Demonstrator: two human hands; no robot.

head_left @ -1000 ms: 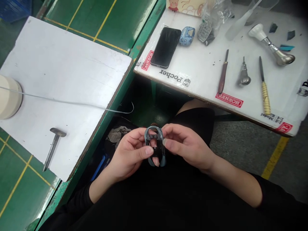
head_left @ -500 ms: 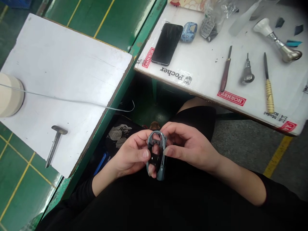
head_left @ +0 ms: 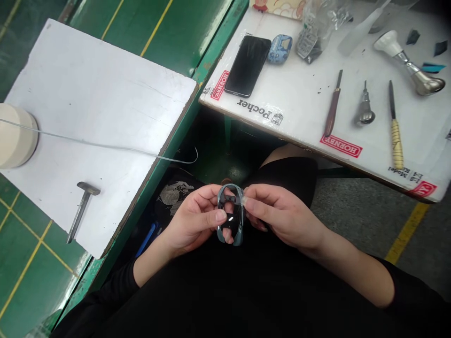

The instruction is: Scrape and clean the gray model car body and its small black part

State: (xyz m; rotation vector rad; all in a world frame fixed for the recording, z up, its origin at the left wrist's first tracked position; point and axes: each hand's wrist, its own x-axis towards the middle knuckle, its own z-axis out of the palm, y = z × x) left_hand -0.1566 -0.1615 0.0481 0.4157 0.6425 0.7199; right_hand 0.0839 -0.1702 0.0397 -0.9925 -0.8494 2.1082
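Above my lap I hold a small grey-blue plastic frame (head_left: 241,217), rounded at its far end, with a glossy black part inside it. My left hand (head_left: 200,216) is closed on the frame's left side, thumb on the black part and fingers showing through the opening beneath. On the right rim, near the far end, my right hand (head_left: 282,211) pinches with thumb and forefinger. Its other fingers curl underneath, partly hidden. What exact kind of part this is, I cannot make out.
On the right table lie a phone (head_left: 248,65), a blue patterned case (head_left: 280,49), a brown-handled tool (head_left: 333,108), a short metal-knobbed tool (head_left: 365,110), a file with a yellow wrapped handle (head_left: 395,136) and a plastic bag (head_left: 310,40). A hammer (head_left: 83,209) rests on the left white board (head_left: 116,103).
The grey-blue frame has tipped, so it looks shorter and more of its opening faces me. My right thumb has moved up along the rim towards the far end.
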